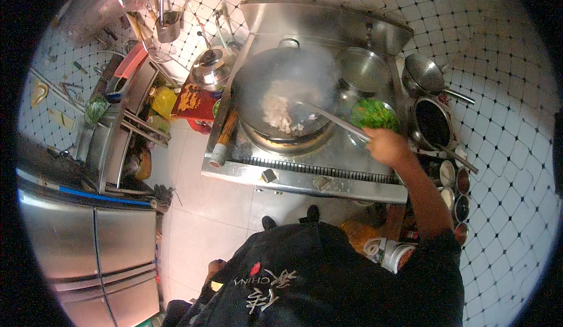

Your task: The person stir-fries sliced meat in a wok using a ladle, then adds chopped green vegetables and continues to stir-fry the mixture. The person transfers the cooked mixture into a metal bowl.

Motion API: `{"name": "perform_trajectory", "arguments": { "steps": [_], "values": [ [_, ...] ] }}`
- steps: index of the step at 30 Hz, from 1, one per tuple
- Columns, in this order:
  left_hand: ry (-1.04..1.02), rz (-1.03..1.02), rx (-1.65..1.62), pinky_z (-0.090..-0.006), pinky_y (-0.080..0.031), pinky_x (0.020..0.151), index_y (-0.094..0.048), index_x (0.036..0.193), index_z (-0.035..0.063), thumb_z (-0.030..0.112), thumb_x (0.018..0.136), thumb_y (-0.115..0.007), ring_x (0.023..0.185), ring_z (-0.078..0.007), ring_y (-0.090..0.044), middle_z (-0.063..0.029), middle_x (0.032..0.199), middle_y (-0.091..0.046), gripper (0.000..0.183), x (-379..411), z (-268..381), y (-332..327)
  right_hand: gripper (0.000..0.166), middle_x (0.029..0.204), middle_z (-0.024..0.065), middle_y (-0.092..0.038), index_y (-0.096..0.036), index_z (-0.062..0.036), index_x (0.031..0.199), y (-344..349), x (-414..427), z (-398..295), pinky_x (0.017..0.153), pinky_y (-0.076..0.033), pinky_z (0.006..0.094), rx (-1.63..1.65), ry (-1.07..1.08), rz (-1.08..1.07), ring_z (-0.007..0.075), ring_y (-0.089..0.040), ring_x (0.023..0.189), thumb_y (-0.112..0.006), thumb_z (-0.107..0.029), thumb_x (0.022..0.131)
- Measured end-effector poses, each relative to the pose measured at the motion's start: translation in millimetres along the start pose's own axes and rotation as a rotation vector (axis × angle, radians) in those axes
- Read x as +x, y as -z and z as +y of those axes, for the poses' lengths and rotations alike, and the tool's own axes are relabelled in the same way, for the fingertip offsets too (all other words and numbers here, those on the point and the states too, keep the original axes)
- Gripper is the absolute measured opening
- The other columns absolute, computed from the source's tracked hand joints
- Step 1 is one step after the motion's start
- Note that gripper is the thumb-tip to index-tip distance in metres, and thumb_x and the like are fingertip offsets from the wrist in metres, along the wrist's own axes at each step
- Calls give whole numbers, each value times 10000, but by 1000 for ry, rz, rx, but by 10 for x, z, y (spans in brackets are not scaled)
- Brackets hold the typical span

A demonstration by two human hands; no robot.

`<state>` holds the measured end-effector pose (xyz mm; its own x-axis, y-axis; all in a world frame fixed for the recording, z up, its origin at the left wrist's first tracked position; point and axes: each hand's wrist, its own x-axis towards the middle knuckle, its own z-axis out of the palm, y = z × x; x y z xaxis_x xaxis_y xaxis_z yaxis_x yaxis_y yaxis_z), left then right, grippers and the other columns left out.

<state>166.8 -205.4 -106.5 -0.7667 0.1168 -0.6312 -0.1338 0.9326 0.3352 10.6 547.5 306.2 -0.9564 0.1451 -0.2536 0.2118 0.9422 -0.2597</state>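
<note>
My right hand (387, 145) grips the long metal handle of a cooking utensil (338, 120), probably a wok ladle. Its far end reaches into a large dark wok (250, 80) on the stove, and steam hides its head. Pale sliced pieces of food (277, 109), seemingly meat, lie in the wok. Just beyond my right hand a metal bowl holds chopped green vegetables (374, 113) with a few orange bits. Low beside my body, my left hand (215, 266) is mostly hidden by my dark shirt, and its fingers cannot be made out.
A bamboo wok brush (224, 140) lies along the stove's left edge. Behind the greens sits a round metal pot (363, 72). A perforated strainer (422, 76), a dark-filled pot (433, 122) and several seasoning containers (447, 173) line the right side. A lidded pot (213, 69) stands left.
</note>
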Motion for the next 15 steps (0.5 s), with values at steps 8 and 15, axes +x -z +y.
{"name": "perform_trajectory", "arguments": {
  "steps": [8,15],
  "values": [
    [81,5,-97,-404,-517,717,-723,869,101,425,813,-597,808,-306,-672,-136,825,-696,352,41,-46,-60,521,661,50,-546,-409,-82,1397,-915,695,-138,383,-434,307,946,-228,138,130,-510,462,-557,-254,928],
    [-59,90,-48,-396,-520,716,-724,863,111,440,809,-598,809,-302,-674,-133,821,-696,357,-322,-356,-451,289,593,14,-487,-483,-62,1204,-1325,410,-984,357,-410,286,1277,-204,-250,125,-435,400,-503,-218,962]
  ]
}}
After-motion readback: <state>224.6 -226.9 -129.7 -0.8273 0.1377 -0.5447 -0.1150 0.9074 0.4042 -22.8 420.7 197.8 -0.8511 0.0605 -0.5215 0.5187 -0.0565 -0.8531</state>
